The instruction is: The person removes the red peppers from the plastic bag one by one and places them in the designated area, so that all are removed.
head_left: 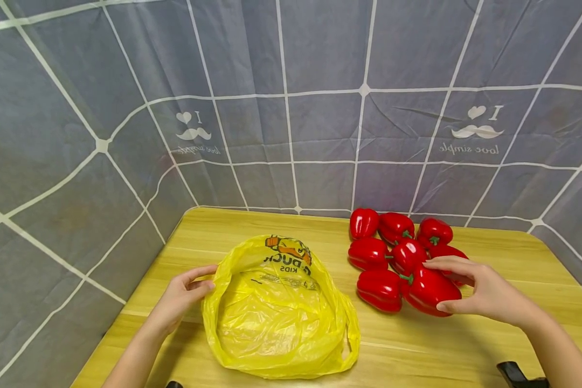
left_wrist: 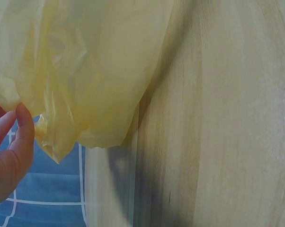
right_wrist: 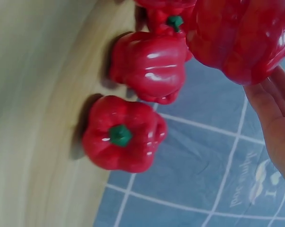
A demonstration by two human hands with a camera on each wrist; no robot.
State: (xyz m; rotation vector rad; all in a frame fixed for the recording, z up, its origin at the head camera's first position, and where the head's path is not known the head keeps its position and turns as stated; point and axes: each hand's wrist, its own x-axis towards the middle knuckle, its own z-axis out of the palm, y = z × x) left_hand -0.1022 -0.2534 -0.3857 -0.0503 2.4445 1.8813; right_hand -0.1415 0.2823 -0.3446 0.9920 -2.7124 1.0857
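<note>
A yellow plastic bag point(head_left: 281, 361) lies on the table with its mouth spread wide and a duck print on its far inner wall. My left hand point(head_left: 181, 296) pinches the bag's left rim between thumb and fingers; the left wrist view shows this hand point(left_wrist: 12, 156) at the crumpled edge of the bag point(left_wrist: 100, 75). On the right, my right hand point(head_left: 490, 293) grips a glossy red bell pepper point(head_left: 431, 291) from its right side. In the right wrist view this pepper point(right_wrist: 237, 38) appears raised, with fingers along its side.
Several other red bell peppers point(head_left: 368, 253) cluster behind and left of the held one. The wooden table point(head_left: 315, 231) meets a grey grid-patterned cloth point(head_left: 252, 129) at the back and sides. A black object point(head_left: 516, 374) shows at the front right edge.
</note>
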